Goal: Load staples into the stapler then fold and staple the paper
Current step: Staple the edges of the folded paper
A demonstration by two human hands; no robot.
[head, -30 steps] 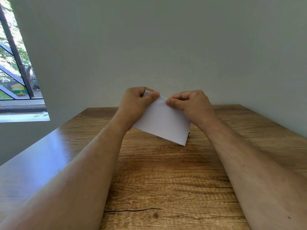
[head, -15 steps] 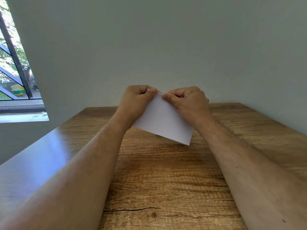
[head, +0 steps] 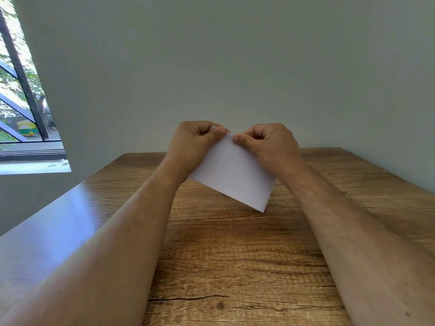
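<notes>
A wooden table meets a plain grey wall. Above its far edge, left hand and right hand pinch the folded white paper together at its top corner.

wooden table, grey wall, window

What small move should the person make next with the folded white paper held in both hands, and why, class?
Probably run the thumbs outward along the top edge to sharpen the crease. Both the left hand and the right hand pinch the white paper at its upper edge, thumbs nearly meeting, and it hangs tilted above the wooden table. No stapler shows, so stapling looks a step away.
</notes>
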